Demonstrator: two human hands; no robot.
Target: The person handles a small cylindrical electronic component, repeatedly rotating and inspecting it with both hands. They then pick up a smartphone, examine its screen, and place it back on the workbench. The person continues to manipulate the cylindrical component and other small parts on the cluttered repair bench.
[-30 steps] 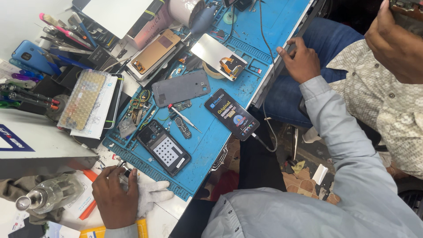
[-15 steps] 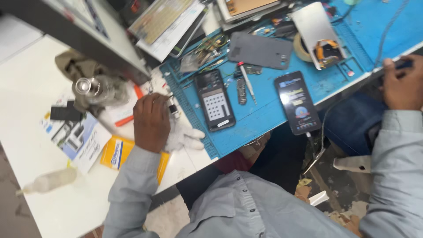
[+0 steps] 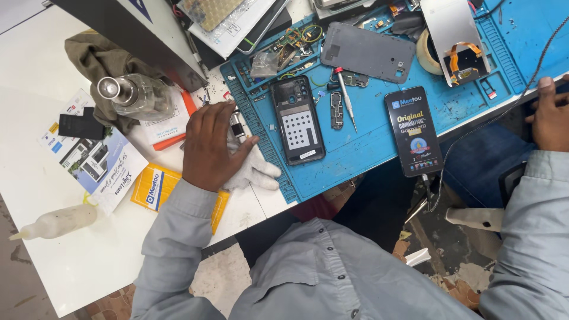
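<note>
My left hand [image 3: 208, 147] rests on a white glove [image 3: 256, 172] at the left edge of the blue work mat [image 3: 361, 157]. Its fingers curl around a small black and silver cylinder [image 3: 237, 125]. Just right of it lies an opened phone body [image 3: 297, 120] with its back off. A small screwdriver [image 3: 345, 106] and a phone with a lit screen [image 3: 414, 131], cable plugged in, lie further right. My right hand [image 3: 548, 115] sits at the frame's right edge beside the black cable [image 3: 504, 115]. Its fingers are partly cut off, so its grip is unclear.
A grey back cover [image 3: 367, 52], a screen panel with an orange flex cable [image 3: 453, 38] and loose parts lie at the mat's far side. On the white table stand a glass bottle [image 3: 133, 95], a squeeze bottle [image 3: 56, 222], a leaflet [image 3: 98, 160] and a yellow packet [image 3: 155, 186].
The view has swung and drawn closer over the table. My left hand stays on the glove with the cylinder. My right hand now sits lower at the right edge.
</note>
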